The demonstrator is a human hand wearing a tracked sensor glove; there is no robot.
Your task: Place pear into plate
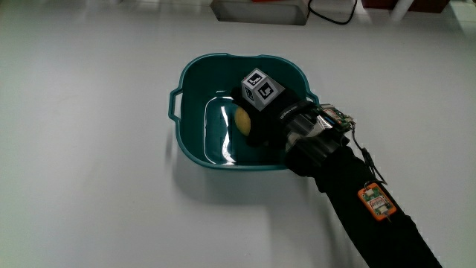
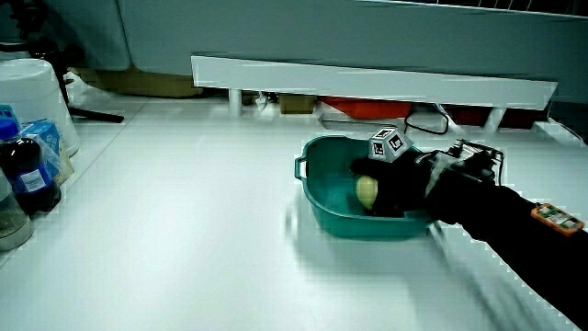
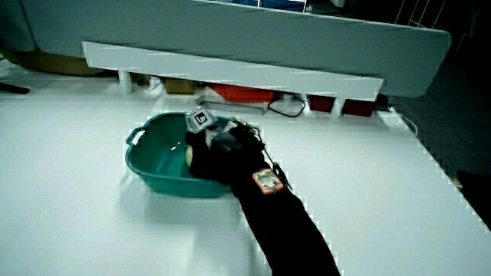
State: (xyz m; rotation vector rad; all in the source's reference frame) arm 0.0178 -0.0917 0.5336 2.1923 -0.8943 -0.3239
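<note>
I have the hand [image 1: 269, 112] reaching forward with its forearm [image 1: 357, 201] stretched out toward me, the cube [image 1: 258, 88] on its back facing up, and the fingers [image 2: 367, 180] curled down around something yellow.

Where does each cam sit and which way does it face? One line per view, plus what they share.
Main view: above the table, looking down on the teal basin; shows the hand and forearm.
Side view: person's side, looking forward and down toward the low partition; bottles at the table's edge.
Side view: same facing, forearm large.
Shared: basin, hand inside it around a yellowish pear.
</note>
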